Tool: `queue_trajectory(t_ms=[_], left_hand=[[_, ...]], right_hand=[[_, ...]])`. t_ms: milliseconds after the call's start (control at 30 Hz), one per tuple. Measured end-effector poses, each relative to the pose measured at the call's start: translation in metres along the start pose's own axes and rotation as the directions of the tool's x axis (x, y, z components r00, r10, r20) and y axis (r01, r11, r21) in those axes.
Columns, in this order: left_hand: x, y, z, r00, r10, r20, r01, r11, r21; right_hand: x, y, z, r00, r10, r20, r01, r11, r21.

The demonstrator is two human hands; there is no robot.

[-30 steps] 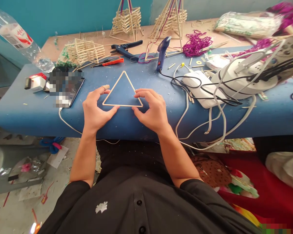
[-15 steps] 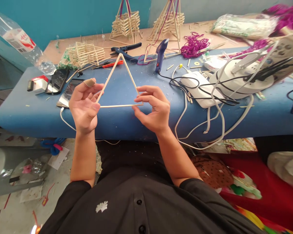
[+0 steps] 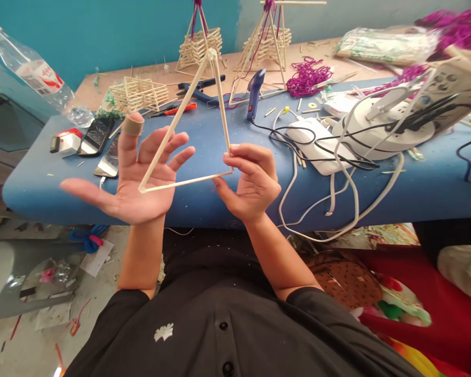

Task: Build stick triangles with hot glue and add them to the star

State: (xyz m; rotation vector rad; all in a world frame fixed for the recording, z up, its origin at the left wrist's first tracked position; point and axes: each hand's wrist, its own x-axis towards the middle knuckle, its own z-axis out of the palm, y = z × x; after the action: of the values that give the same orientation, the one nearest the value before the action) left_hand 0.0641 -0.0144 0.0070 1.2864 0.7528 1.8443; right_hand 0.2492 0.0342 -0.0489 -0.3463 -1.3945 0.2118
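A triangle of thin wooden sticks [image 3: 176, 118] is held up above the front of the blue-covered table, its apex pointing away from me. My right hand [image 3: 255, 180] pinches its right corner between thumb and fingers. Behind the left corner, my left hand [image 3: 147, 178] is open with palm up and fingers spread. A tan bandage wraps one of its fingertips. Whether the stick corner touches the palm, I cannot tell.
A blue glue gun [image 3: 256, 94] stands behind the triangle, near blue-handled pliers [image 3: 202, 90]. Stick structures [image 3: 139, 94] and purple yarn [image 3: 308, 77] lie farther back. At right is a white power strip [image 3: 317, 144] with tangled cables; at left, phones [image 3: 97, 136] and a plastic bottle [image 3: 39, 73].
My left hand has let go of the triangle's left corner and spread its fingers. The triangle has turned and tilted, still held in my right hand. The view has shifted slightly.
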Motion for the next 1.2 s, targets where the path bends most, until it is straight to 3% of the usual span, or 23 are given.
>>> queue_trajectory(t_ms=[233,467,733,933,1200], left_hand=[[-0.025,-0.036,0.033,0.998,-0.058,0.022,0.059,0.998,-0.03],[-0.039,-0.039,0.062,0.982,0.003,-0.186,0.021,0.992,0.125],[-0.031,-0.034,0.047,0.969,-0.035,-0.245,0.076,0.984,0.159],[-0.026,-0.03,0.037,0.962,-0.038,-0.271,0.084,0.983,0.161],[-0.027,-0.038,0.029,0.951,-0.003,-0.309,0.073,0.974,0.214]], right_hand=[[0.0,-0.003,0.004,0.996,0.005,-0.087,-0.007,1.0,-0.028],[-0.004,0.0,0.005,0.997,0.025,-0.066,-0.03,0.997,-0.07],[0.0,0.005,-0.017,0.978,0.173,0.117,-0.182,0.981,0.069],[0.015,0.006,-0.024,0.912,0.204,0.355,-0.202,0.978,-0.043],[0.011,-0.002,-0.015,0.89,0.35,0.292,-0.298,0.932,-0.208]])
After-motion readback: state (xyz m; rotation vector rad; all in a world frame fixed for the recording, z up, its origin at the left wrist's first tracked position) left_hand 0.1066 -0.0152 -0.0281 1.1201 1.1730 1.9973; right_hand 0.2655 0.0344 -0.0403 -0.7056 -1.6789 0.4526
